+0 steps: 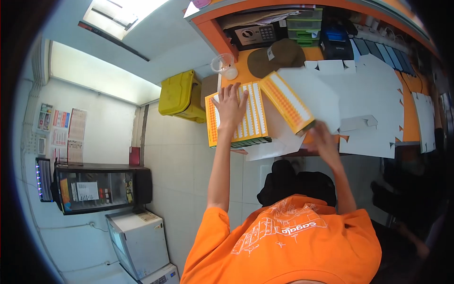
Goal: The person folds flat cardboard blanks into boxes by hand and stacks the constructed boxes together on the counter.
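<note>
Several narrow orange-and-white cartons [256, 113] stand side by side in a row near the table's left end, their dark green lower edges showing. My left hand [230, 108] lies on top of the row, with its fingers spread. To the right, a separate carton [286, 102] of the same pattern sits at a slant, one end close to the row. My right hand [323, 143] is at that carton's near end and blurred by motion; whether its fingers grip the carton is unclear. Flat white card sheets [373, 104] cover much of the table on the right.
A brown cap [276, 57] and a clear plastic cup [230, 72] lie behind the cartons. Farther back are a safe [255, 35], green drawers [303, 24] and a dark device [336, 41]. A yellow bin [178, 94] stands left of the table; another person is at right.
</note>
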Motion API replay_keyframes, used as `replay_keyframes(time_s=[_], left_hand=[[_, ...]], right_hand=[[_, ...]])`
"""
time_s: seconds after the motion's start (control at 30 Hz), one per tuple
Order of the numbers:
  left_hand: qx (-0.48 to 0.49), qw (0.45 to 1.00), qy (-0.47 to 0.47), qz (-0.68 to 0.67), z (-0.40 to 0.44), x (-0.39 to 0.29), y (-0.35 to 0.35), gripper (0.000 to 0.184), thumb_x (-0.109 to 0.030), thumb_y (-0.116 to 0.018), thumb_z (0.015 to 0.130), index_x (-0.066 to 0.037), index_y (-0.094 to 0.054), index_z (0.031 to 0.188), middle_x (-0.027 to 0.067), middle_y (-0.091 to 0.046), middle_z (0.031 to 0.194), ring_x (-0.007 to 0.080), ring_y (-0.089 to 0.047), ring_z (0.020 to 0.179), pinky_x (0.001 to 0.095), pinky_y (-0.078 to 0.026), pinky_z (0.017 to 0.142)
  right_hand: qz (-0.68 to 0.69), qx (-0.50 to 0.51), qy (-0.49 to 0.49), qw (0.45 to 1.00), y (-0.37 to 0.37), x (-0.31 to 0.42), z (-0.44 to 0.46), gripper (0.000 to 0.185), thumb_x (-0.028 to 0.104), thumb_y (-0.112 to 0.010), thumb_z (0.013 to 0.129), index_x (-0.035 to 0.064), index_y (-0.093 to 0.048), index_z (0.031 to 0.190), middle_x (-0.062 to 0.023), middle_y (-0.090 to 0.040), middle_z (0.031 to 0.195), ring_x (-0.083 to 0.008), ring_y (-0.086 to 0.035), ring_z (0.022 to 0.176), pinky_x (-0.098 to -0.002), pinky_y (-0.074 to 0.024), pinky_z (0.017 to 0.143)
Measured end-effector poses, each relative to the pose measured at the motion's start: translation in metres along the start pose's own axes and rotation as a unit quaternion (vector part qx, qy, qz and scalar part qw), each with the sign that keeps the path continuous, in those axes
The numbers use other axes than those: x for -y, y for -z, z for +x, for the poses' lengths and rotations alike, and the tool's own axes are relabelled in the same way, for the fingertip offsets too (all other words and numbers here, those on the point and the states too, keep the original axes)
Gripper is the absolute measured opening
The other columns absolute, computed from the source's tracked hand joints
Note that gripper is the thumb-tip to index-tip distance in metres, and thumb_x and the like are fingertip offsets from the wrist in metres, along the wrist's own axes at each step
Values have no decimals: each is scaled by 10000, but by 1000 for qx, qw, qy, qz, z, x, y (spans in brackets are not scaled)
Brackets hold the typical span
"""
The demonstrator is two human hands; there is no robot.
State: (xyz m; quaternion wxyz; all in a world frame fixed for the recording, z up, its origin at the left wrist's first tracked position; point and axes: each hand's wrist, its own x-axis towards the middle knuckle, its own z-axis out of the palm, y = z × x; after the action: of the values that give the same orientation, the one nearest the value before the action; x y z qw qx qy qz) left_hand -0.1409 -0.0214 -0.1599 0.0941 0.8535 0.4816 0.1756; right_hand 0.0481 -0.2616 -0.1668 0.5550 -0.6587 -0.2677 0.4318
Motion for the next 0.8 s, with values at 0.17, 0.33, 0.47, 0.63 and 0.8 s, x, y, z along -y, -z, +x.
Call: replay_keyframes(time_s=[0.17, 0.33, 0.47, 0.63, 0.8], left_hand=[[92, 993, 80, 11, -7, -4, 35, 498, -471, -497, 864, -119, -519, 1215, 92, -512, 1233, 276, -421, 1205, 608, -176, 1017], [233, 960, 61, -140, 34, 9, 39, 478, -442, -552, 850, -80, -573, 1161, 96, -595, 1150, 247, -539, 1092, 477, -259, 1016], [297, 923, -6, -243, 65, -15, 19, 543, -455, -572, 852, -103, -527, 1263, 74, -577, 1217, 179, -537, 1108, 296, -384, 959], [480, 859, -31, -176, 92, -15, 7, 703, -543, -568, 828, -81, -439, 1343, 72, -517, 1297, 142, -457, 1196, 266, -350, 989], [559, 807, 42, -185, 103, 3, -17, 718, -551, -537, 851, -39, -420, 1341, 73, -523, 1273, 113, -474, 1164, 261, -359, 975]], right_hand=[[-270, 8, -17, 963, -12, 5, -13, 455, 173, -646, 830, 35, -464, 1223, -92, -621, 760, -220, -634, 722, -314, -517, 640], [-377, -49, 352, 855, -11, 27, -14, 686, 70, -769, 626, 165, -497, 1248, -128, -519, 1183, -273, -485, 1141, -385, -415, 935], [-364, 90, 409, 832, -23, 15, 7, 541, 56, -728, 660, 160, -581, 1170, -75, -484, 1296, -282, -473, 1162, -396, -389, 983], [-269, 98, 389, 876, -24, 3, 22, 421, 11, -693, 705, 147, -644, 1100, -84, -515, 1287, -266, -587, 1045, -338, -528, 832], [-252, 73, 378, 888, -27, -11, 31, 425, 4, -691, 711, 161, -647, 1103, -94, -507, 1297, -229, -641, 910, -315, -560, 728]])
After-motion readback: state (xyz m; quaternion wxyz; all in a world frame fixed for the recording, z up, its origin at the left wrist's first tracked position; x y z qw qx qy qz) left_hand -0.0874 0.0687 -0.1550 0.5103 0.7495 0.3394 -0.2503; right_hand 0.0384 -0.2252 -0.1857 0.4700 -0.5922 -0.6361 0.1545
